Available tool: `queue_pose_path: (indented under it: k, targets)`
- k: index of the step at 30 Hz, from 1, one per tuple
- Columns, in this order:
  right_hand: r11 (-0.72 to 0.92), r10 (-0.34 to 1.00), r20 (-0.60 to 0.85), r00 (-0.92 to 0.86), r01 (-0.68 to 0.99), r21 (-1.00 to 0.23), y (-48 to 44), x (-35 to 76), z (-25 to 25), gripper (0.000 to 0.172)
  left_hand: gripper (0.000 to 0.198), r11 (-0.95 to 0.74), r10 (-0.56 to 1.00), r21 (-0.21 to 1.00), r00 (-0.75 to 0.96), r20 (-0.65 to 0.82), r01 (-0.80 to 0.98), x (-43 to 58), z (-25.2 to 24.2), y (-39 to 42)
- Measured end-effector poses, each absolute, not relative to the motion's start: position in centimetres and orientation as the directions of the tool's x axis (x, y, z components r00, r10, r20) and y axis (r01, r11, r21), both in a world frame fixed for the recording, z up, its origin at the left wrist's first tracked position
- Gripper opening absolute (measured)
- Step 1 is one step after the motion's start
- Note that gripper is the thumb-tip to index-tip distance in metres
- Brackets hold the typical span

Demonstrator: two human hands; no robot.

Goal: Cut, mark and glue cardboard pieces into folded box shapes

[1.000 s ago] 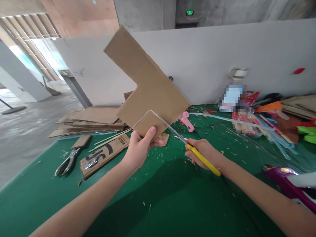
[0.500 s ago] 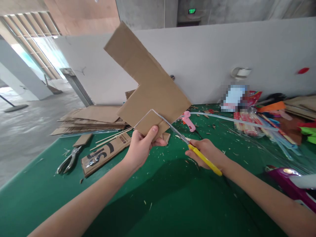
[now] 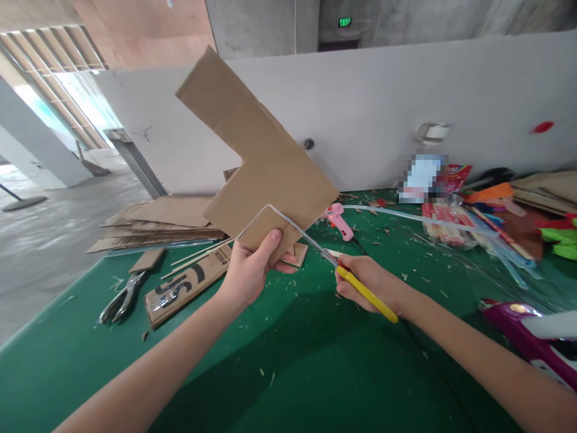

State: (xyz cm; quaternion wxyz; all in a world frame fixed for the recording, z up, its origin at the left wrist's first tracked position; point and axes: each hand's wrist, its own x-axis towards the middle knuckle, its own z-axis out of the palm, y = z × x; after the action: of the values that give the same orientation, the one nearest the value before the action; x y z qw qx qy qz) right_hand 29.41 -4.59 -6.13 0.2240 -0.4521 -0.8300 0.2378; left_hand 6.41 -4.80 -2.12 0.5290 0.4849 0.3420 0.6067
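Note:
My left hand (image 3: 250, 261) pinches a brown cardboard sheet (image 3: 270, 162) by its lower flap, thumb in front and fingers behind. The sheet is raised above the table, tilted, with a step-shaped notch in its left side. A pale angled line runs round the flap; I cannot tell whether it is drawn or cut. In my right hand (image 3: 369, 279) are scissors (image 3: 367, 294) with yellow handles. Their metal blades meet the sheet's lower right edge, in line with the pale line. How far the blades reach into the cardboard is unclear.
On the green table (image 3: 288, 367) lie pliers (image 3: 121, 300), a printed cardboard piece (image 3: 189, 285) and stacked cardboard (image 3: 166, 213) at left. Behind my right hand is a pink glue gun (image 3: 339, 221). A purple object (image 3: 518, 328) and craft supplies (image 3: 451, 222) are at right.
The whole view has shifted slightly left. The cardboard and both hands moved a little further left with it; the scissors stay at the same edge, and both grips look unchanged.

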Motion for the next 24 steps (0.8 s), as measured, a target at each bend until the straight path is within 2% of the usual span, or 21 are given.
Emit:
queue_pose_path:
  k: [8,11,16,24]
  targets:
    - [0.499,0.845,0.129,-0.519,0.679,-0.538,-4.9,29.2,-5.0,0.026,0.030,-0.236,0.962,0.928,0.066,0.265,-0.288,6.1,-2.2,-4.8]
    - [0.511,0.822,0.100,-0.560,0.650,-0.562,-4.8,29.4,-5.1,0.024,0.028,-0.283,0.948,0.925,0.069,0.309,-0.253,5.9,-2.2,-4.7]
    - [0.542,0.800,0.147,-0.581,0.596,-0.592,-5.1,29.1,-5.0,0.024,0.027,-0.282,0.946,0.930,0.092,0.310,-0.237,6.1,-2.4,-4.9]
    - [0.540,0.837,0.200,-0.510,0.703,-0.463,-5.1,28.6,-5.4,0.031,0.029,-0.225,0.959,0.932,0.105,0.264,-0.283,6.6,-2.6,-5.3]
